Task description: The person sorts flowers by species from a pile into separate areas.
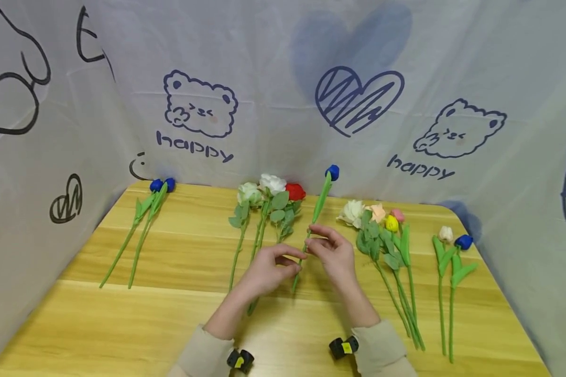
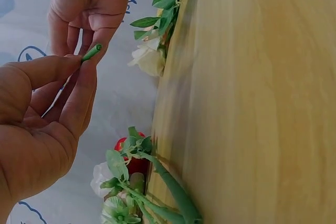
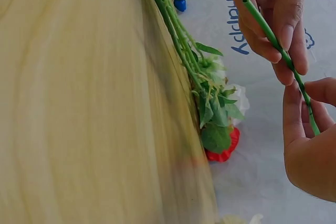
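A blue tulip [image 1: 332,172] with a long green stem and leaf leans upright over the middle of the table. My right hand [image 1: 332,254] pinches its stem below the leaf. Lower on the same stem, the thumb and fingers of my left hand [image 1: 269,267] pinch it. In the left wrist view the cut end of the stem [image 2: 92,52] pokes out past the left fingertips. The right wrist view has the stem [image 3: 268,31] slanting through both hands, with the bloom out of sight.
On the wooden table [image 1: 170,335], two blue tulips [image 1: 156,186] lie far left. Behind my hands are a pale green rose [image 1: 249,193], white rose [image 1: 272,183] and red rose [image 1: 295,191]. To the right lie a mixed bunch with a yellow tulip [image 1: 391,223], a white tulip [image 1: 445,234] and another blue one.
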{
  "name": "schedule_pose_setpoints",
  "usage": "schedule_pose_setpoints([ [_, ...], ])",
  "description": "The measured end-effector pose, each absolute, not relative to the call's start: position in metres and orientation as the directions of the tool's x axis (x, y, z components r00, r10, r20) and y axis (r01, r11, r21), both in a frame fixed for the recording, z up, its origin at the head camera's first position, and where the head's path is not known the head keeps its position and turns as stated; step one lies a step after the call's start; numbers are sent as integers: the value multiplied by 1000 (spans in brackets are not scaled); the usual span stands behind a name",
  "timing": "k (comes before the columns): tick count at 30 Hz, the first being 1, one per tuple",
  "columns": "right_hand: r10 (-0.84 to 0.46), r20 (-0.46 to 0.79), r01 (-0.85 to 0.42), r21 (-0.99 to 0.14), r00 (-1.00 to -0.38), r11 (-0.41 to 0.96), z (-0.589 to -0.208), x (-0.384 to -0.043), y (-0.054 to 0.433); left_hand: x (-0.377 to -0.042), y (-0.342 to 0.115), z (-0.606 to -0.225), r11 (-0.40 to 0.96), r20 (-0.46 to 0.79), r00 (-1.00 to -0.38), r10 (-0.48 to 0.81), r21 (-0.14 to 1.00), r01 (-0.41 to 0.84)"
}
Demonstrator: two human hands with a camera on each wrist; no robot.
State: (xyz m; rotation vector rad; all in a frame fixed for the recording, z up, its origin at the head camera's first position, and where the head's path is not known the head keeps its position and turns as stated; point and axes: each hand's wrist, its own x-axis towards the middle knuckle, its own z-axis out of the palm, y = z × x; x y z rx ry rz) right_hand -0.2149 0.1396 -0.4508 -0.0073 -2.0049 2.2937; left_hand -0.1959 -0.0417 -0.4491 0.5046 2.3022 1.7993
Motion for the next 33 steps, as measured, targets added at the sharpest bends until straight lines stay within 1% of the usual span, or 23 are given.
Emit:
schedule_pose_setpoints([
  [11,8,146,-146,-976,-989,-160,-434,-209,144,-193,-51,-434,217,104,-933,345,958,187],
  [19,25,191,-192,-974,-981,-123,-430,-200,158,-189,-76,-431,223,123,-945,303,955,196],
  [25,62,201,-204,-977,-978,-57,-430,-195,185,-189,-106,-431,265,110,-958,264,947,182],
  [33,116,143,-137,-989,-983,55,-432,-188,241,-189,-153,-431,324,82,-974,211,934,148],
])
